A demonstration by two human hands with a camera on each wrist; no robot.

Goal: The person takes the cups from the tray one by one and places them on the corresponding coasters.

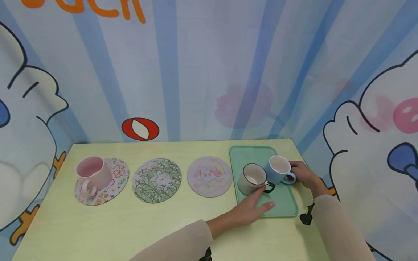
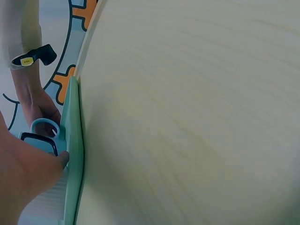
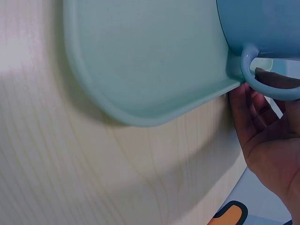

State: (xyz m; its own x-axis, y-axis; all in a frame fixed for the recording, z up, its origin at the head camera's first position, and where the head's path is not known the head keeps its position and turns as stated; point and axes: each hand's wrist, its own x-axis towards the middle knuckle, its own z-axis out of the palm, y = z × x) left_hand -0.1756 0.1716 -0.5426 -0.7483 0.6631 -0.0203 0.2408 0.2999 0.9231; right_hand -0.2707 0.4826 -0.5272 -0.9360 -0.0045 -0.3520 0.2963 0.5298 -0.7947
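Note:
A white mug (image 1: 253,180) with a dark rim and black handle stands on a green tray (image 1: 281,206). Beside it, to the right, is a light blue mug (image 1: 276,169) with a blue handle. My left hand (image 1: 247,211) reaches in from the front, a straight finger at the white mug near its handle and the thumb held apart. At the tray's right edge is my right hand (image 1: 305,175), its fingertips close by the blue mug's handle. In the right wrist view its fingers (image 3: 241,110) lie along the tray's outer edge, partly hidden behind the handle; I cannot tell whether they grip anything.
Left of the tray lie three round coasters: a lilac unicorn one (image 1: 209,176), a green bunny one (image 1: 156,180) and a floral one (image 1: 119,174). A pink mug (image 1: 94,175) stands on the floral coaster. Behind the pale wooden table (image 1: 147,228) hangs a striped cartoon backdrop (image 1: 196,72).

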